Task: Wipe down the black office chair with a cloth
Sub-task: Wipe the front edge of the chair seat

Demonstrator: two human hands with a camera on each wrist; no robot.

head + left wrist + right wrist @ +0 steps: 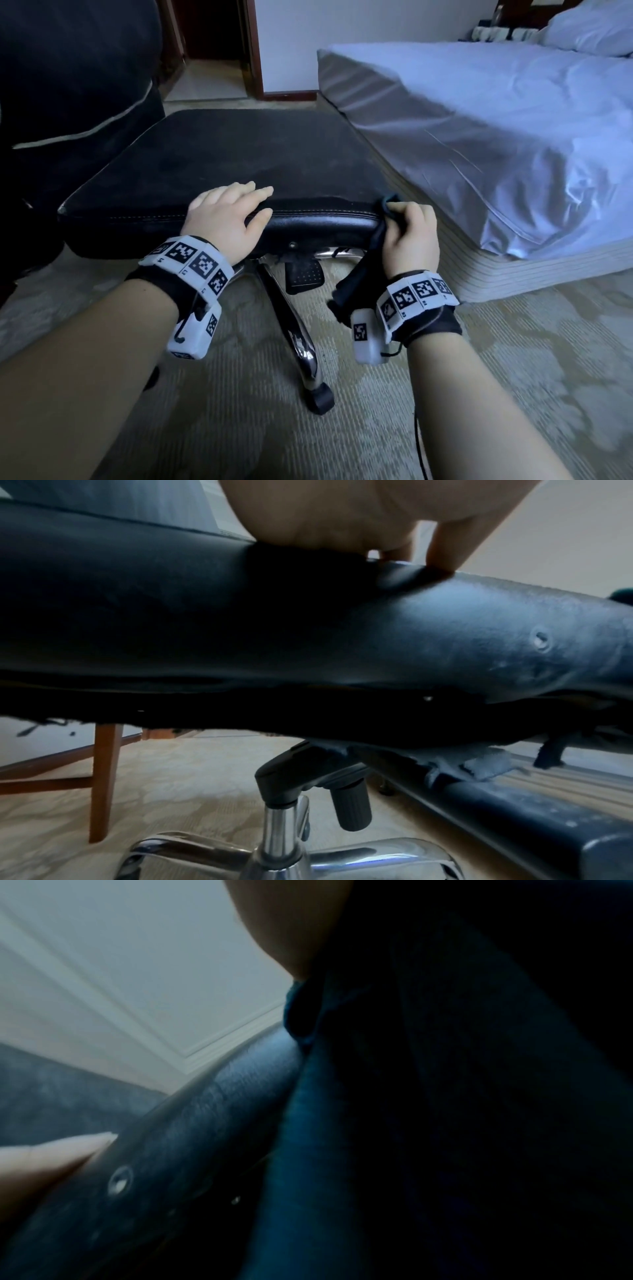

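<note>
The black office chair's seat (219,161) fills the middle of the head view, its padded front edge (318,222) facing me. My left hand (233,212) lies flat on that front edge with fingers straight, pressing down on the seat edge (411,631). My right hand (407,233) grips a dark blue cloth (363,270) against the seat's front right corner; the cloth hangs down below the fist. In the right wrist view the cloth (394,1123) covers most of the picture beside the leather edge (192,1123).
A bed with a white sheet (496,137) stands close on the right. The chair's chrome base (298,335) and a caster (320,397) stand on the patterned carpet below. The chair's backrest (68,85) rises at left. A wooden chair leg (103,780) shows beyond.
</note>
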